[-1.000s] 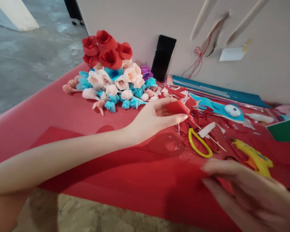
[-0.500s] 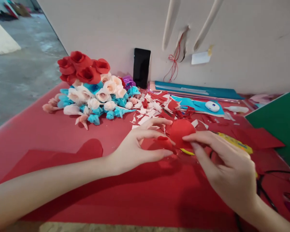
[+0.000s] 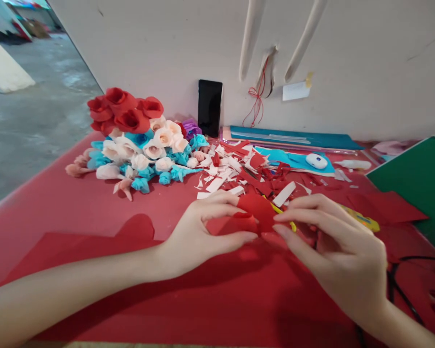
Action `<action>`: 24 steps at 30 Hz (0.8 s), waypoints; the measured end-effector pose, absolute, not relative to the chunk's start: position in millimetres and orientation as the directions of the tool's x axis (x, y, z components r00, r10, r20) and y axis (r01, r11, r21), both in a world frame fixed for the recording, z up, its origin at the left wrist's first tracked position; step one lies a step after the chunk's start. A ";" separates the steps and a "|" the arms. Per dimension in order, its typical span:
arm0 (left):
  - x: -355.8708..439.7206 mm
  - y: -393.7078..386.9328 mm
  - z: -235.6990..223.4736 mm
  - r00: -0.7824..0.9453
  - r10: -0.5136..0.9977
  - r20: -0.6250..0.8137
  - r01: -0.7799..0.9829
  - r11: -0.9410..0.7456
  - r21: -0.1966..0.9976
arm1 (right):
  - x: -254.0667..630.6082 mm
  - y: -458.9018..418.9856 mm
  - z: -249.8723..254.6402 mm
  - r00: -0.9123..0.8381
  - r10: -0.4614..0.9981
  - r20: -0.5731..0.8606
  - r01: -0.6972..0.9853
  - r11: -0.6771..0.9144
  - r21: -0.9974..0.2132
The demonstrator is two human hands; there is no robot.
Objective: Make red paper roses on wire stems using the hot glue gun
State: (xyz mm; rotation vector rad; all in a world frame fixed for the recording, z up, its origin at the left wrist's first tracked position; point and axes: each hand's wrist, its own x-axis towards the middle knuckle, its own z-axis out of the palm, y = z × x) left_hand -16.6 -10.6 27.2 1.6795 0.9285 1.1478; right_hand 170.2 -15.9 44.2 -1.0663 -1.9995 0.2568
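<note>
Near the middle of the table, my left hand (image 3: 206, 227) curls its fingers and thumb around a red paper flower (image 3: 232, 225), a rolled piece with a curved lip. A rounded red paper petal (image 3: 257, 208) stands against its far right side, touching the left fingertips. My right hand (image 3: 333, 246) pinches the petal's right edge between thumb and fingertips. Behind the petal shows a yellow-handled tool (image 3: 277, 209), partly hidden by the right hand. Under both hands lies a large red paper sheet (image 3: 188, 295).
Red, white and blue paper flowers (image 3: 141, 140) are heaped at the back left. Paper scraps (image 3: 228, 164) spread beyond my hands. A phone (image 3: 210, 108) leans on the wall. A white mouse-shaped object (image 3: 316, 160), a green board (image 3: 416, 188) and a black cable (image 3: 402, 299) are at the right.
The red petal has moved left and down, against the flower in my left hand. My right hand has followed along its edge. The camera view has shifted slightly.
</note>
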 end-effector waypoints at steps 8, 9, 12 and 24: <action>-19.8 -10.9 27.6 0.280 0.880 0.384 0.158 -0.437 0.886 | 162.9 -19.9 31.9 -0.437 0.731 0.524 0.522 0.680 -0.515; -19.8 -11.1 27.5 0.293 0.869 0.399 0.150 -0.454 0.878 | 162.1 -19.1 31.1 -0.427 0.740 0.519 0.509 0.671 -0.539; -19.9 -11.5 27.5 0.346 0.829 0.440 0.123 -0.505 0.854 | 160.5 -17.3 31.9 -0.427 0.764 0.483 0.440 0.642 -0.628; -20.1 -15.2 29.5 0.412 0.788 0.456 0.035 -0.515 0.857 | 157.7 -18.3 34.9 -0.474 0.793 0.383 0.359 0.571 -0.738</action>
